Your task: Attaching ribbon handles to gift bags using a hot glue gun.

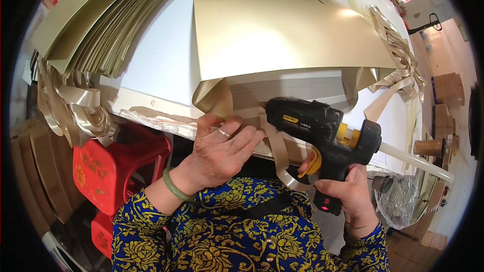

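Observation:
A large, shiny gold paper piece, looking like a bag, lies on the white table before me. At its near left corner hangs a curled gold flap. The fingers of my left hand are closed on the lower end of this flap; the fingertips are partly hidden. In my right hand is a black and yellow glue gun, with a finger at its yellow trigger. Its nozzle points left, just above the paper's near edge. A pale glue stick juts from its back. Between my hands dangles a satin ribbon.
Stacked gold paper pieces stand at the far left, with ribbon loops hanging off the table edge. More ribbons lie at the right. Red stools stand below left. Clear plastic wrap is at the lower right.

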`<action>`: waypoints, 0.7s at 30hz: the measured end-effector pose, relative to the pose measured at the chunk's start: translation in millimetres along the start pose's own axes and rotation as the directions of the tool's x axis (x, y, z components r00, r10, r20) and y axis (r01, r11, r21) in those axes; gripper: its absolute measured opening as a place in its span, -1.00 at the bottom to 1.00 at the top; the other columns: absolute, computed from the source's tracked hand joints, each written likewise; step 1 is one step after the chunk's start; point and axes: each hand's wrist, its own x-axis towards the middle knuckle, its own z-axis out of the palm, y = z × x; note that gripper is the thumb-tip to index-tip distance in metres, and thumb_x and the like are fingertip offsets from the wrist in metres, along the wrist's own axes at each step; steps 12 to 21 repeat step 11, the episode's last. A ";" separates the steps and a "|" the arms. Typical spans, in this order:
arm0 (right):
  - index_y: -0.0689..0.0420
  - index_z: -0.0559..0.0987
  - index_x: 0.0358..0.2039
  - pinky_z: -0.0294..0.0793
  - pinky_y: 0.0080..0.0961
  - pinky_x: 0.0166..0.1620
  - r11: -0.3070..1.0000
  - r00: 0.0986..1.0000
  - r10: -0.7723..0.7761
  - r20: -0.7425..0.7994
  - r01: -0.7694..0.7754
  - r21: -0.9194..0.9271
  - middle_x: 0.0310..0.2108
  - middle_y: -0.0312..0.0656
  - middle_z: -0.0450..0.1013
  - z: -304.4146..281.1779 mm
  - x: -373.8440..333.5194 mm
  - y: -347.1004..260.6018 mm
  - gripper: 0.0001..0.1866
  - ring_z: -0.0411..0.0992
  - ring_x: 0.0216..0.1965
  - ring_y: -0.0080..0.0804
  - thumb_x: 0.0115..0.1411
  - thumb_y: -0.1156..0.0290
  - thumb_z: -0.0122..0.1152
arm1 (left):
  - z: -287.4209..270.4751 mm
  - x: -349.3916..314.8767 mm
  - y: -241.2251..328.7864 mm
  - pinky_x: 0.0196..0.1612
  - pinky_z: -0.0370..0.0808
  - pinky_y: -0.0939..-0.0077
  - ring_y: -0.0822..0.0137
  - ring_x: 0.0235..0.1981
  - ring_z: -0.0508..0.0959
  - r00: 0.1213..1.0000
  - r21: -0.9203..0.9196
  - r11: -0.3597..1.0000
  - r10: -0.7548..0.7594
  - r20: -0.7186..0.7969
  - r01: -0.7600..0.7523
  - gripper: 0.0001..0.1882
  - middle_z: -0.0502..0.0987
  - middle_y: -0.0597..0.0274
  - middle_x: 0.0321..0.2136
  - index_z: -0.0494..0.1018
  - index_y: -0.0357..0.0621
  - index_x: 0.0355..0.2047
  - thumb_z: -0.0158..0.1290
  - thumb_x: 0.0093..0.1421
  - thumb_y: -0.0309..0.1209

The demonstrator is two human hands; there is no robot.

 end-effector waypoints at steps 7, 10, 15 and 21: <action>0.29 0.50 -0.03 0.48 -0.58 -0.08 0.999 0.992 0.016 0.123 -0.010 -0.049 -0.21 -0.20 0.57 9.2 18.4 -4.6 -0.50 0.52 -0.18 -0.52 -0.08 0.70 0.22 | 0.3 0.6 -0.2 0.02 0.17 0.14 0.33 -0.23 0.51 1.000 0.001 1.000 0.002 0.000 -0.002 -0.57 0.51 0.45 -0.26 0.59 -0.01 -0.15 0.16 -0.12 -0.45; 0.29 0.50 -0.03 0.48 -0.59 -0.08 0.998 0.991 0.022 0.133 -0.013 -0.065 -0.21 -0.20 0.57 6.8 22.1 -4.2 -0.51 0.52 -0.18 -0.51 -0.07 0.70 0.20 | 0.6 0.1 0.0 0.02 0.18 0.14 0.33 -0.23 0.51 1.000 0.010 1.000 0.002 0.008 -0.002 -0.56 0.51 0.45 -0.26 0.59 0.00 -0.13 0.16 -0.12 -0.44; 0.28 0.51 -0.02 0.48 -0.60 -0.07 0.997 0.994 0.016 0.111 -0.007 -0.078 -0.21 -0.20 0.57 4.8 21.5 -4.3 -0.52 0.52 -0.17 -0.51 -0.05 0.69 0.20 | 0.8 0.0 0.1 0.02 0.18 0.14 0.33 -0.23 0.51 1.000 0.008 1.000 0.001 0.008 -0.001 -0.56 0.51 0.45 -0.26 0.59 0.00 -0.13 0.16 -0.12 -0.44; 0.28 0.51 -0.02 0.48 -0.60 -0.07 0.997 0.994 0.016 0.111 -0.007 -0.078 -0.21 -0.20 0.57 4.8 21.5 -4.3 -0.52 0.52 -0.17 -0.51 -0.05 0.69 0.20 | 0.8 0.0 0.1 0.02 0.18 0.14 0.33 -0.23 0.51 1.000 0.008 1.000 0.001 0.008 -0.001 -0.56 0.51 0.45 -0.26 0.59 0.00 -0.13 0.16 -0.12 -0.44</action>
